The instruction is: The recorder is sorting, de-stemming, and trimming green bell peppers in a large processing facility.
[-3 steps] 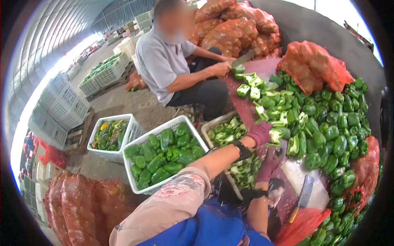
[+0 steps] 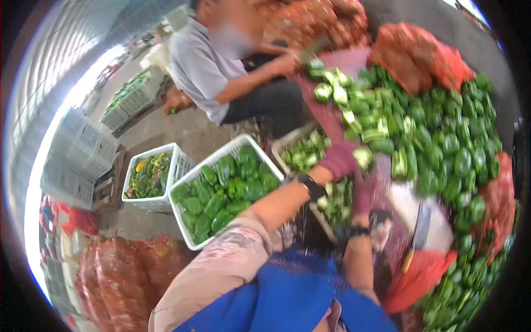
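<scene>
From the head view, the left hand (image 2: 338, 158), in a maroon glove, is out over the work surface (image 2: 331, 120) and its fingers look closed around a cut pepper (image 2: 363, 158), pale inside facing up. Kinda blurry, but that's how it reads. The right hand (image 2: 363, 193), same glove colour, is just below that pepper, fingers pointing up at it. Can't tell whether it's gripping anything or just touching, too smeared.

Under the left wrist there's a tan crate (image 2: 276, 148) with chopped green pieces (image 2: 338, 203) in it. Left of that, a white crate (image 2: 269, 162) full of whole green peppers (image 2: 217, 193), then a smaller white crate (image 2: 149, 205) of mixed scraps with a yellow bit on top.

To the right of the hands a knife (image 2: 422, 227) lies with its blade over a pale board (image 2: 399, 200), wooden handle toward the wearer, right by some red netting (image 2: 417, 276). Big pepper pile (image 2: 451, 146) past that, cut ones nearest the hands, with a stuffed red net sack (image 2: 412, 58) at its back edge. Across the way a seated co-worker (image 2: 202, 63) in a grey shirt has a blade out near another pepper (image 2: 315, 65).
</scene>
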Available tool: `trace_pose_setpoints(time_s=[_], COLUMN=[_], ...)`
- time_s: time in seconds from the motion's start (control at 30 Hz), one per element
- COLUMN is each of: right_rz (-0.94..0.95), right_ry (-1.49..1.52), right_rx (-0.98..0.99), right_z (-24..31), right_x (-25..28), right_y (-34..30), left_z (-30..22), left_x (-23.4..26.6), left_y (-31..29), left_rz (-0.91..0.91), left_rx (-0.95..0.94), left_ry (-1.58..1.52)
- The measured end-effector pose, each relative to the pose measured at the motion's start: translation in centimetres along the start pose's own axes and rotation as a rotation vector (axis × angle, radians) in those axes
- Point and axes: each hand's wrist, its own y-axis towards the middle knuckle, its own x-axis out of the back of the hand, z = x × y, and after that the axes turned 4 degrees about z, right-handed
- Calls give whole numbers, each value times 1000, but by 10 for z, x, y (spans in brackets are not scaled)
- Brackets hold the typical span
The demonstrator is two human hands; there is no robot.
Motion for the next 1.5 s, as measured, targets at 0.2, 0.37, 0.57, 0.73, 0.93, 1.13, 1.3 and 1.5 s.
trace_pose_setpoints(time_s=[0.2, 0.37, 0.57, 0.73, 0.93, 1.13, 1.3, 1.5], right_rz=[286, 352, 388, 338, 269, 279, 196, 264], right_ry=[-317, -678, -916, -894, -777, -679, -570, -415], right_rx=[293, 241, 173, 193, 347, 173, 241, 148], right_z=[56, 67, 90, 85, 82, 66, 61, 51], right_x=[5, 16, 24, 26, 22, 19, 18, 12], right_y=[-5, -13, -20, -16, -18, -11, -18, -11], left_z=[45, 40, 25, 18, 17, 11, 16, 42], left_x=[6, -10, -17, -9, -6, -14, -16, -32], left_y=[-50, -65, -62, -67, -73, -71, -66, -63], left_rz=[-94, -96, -136, 92, 139, -53, -9, -33], left_rx=[94, 99, 57, 100, 92, 32, 151, 55], left_ry=[-734, -640, -388, -993, -1257, -767, -1163, -1280])
